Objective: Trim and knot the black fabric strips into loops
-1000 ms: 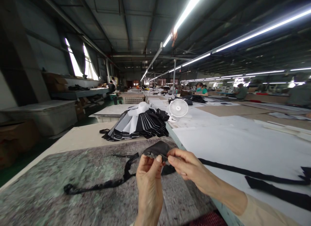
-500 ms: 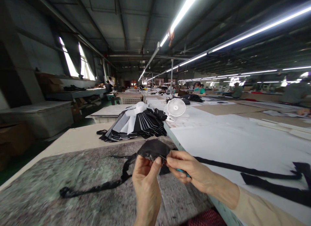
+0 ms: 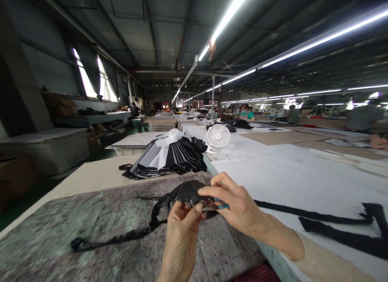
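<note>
My left hand (image 3: 182, 233) pinches the near edge of a black fabric piece (image 3: 186, 191) between thumb and fingers, just above the mottled mat. From the piece, a narrow black strap (image 3: 121, 237) trails left across the mat. My right hand (image 3: 236, 197) is closed around a small blue-handled tool (image 3: 222, 204). A thin metal part of it points left, close to my left thumb; its exact kind is partly hidden. The right index finger stretches over the black fabric.
A mottled grey-green mat (image 3: 100, 209) covers the near table. Beyond it stands a fanned stack of black, grey and white fabric pieces (image 3: 166, 154). A white fan (image 3: 218, 135) sits beside the stack. Black strips (image 3: 339, 233) lie on the white table surface (image 3: 287, 172) at right.
My right hand has risen slightly and its index finger has stretched left over the fabric. The tool has turned in the grip. The left hand keeps its pinch, slightly lower.
</note>
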Action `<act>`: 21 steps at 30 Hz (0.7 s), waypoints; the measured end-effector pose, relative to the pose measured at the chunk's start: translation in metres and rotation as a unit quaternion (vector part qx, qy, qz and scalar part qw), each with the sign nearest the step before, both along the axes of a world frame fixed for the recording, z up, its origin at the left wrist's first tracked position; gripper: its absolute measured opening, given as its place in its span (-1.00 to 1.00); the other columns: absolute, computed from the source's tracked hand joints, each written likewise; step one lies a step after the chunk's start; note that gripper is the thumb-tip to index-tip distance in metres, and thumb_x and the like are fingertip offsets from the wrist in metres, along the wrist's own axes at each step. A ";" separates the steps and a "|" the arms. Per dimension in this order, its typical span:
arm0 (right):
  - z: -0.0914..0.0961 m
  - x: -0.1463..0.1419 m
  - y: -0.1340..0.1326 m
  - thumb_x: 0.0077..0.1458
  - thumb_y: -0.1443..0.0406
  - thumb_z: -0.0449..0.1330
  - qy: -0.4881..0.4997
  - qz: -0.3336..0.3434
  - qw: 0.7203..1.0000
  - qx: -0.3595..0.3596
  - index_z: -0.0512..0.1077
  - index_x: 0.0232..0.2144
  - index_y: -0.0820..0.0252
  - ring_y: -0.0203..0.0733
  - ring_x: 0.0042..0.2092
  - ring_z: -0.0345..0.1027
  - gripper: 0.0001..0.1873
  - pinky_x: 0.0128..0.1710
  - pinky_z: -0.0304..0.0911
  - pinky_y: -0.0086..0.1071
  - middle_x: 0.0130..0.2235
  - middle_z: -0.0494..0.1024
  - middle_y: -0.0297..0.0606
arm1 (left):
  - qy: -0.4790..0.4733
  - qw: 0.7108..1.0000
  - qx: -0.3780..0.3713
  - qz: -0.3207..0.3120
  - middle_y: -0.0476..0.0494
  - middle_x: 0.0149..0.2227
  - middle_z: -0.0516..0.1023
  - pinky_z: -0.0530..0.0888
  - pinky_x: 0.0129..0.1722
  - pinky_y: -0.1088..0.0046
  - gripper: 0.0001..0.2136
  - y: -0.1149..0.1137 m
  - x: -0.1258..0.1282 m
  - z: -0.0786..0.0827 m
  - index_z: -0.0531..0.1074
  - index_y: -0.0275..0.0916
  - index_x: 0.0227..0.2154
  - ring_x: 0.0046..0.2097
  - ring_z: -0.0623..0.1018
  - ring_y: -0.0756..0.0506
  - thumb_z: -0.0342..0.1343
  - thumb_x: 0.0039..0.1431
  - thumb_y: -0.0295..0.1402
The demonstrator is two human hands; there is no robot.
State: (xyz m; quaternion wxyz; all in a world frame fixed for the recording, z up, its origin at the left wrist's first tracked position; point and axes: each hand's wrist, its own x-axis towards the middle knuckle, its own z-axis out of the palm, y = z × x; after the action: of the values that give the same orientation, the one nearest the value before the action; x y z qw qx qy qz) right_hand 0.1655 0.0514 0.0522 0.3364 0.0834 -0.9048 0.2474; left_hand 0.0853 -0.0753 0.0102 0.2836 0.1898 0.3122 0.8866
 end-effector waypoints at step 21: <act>0.008 -0.004 0.013 0.08 0.26 0.14 -0.156 -0.085 0.977 -0.117 0.47 -0.40 0.26 -0.32 -0.37 0.30 -0.83 -0.36 0.11 -0.48 -0.41 0.50 -0.33 | 0.557 0.740 -0.209 0.313 0.00 -0.36 0.59 0.30 -0.17 0.36 -0.86 0.015 -0.035 -0.016 0.54 -0.13 -0.34 -0.25 0.50 -0.06 0.07 0.18 -0.40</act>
State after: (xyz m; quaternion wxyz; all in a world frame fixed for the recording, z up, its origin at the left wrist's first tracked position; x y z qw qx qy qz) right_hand 0.1613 0.0648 0.0602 0.2186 -0.0738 -0.9146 0.3321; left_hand 0.0501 -0.0602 -0.0058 -0.2020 0.4774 0.6341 0.5738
